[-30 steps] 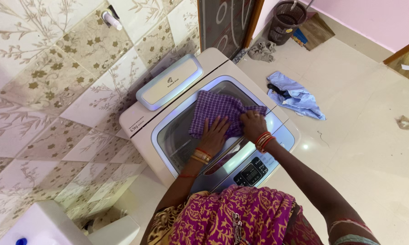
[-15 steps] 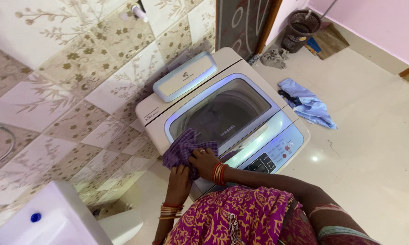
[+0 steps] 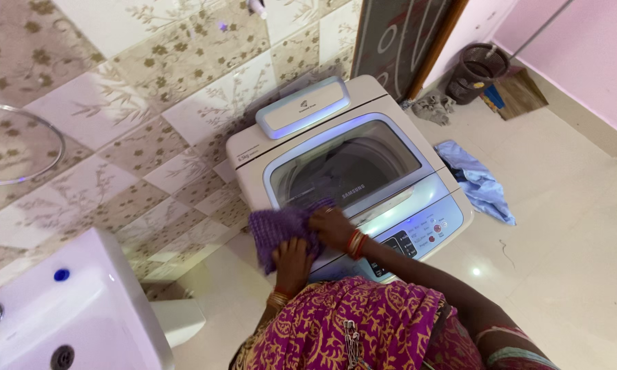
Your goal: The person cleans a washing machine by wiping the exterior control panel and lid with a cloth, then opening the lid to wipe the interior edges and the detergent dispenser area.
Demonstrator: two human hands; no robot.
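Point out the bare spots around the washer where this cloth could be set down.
Free: the washer lid glass between the rear panel and the control strip; the floor right of the washer, beyond the blue garment. Crowded: the front left corner, where left hand and right hand bunch the purple cloth.

Purple checked cloth (image 3: 281,229) bunched in both hands' fingers: soft woven fabric, matt. Washing machine (image 3: 253,154) just beyond fingers: glossy white plastic, smooth glass-like lid (image 3: 346,168). Wall tiles (image 3: 130,103) glossy ceramic.
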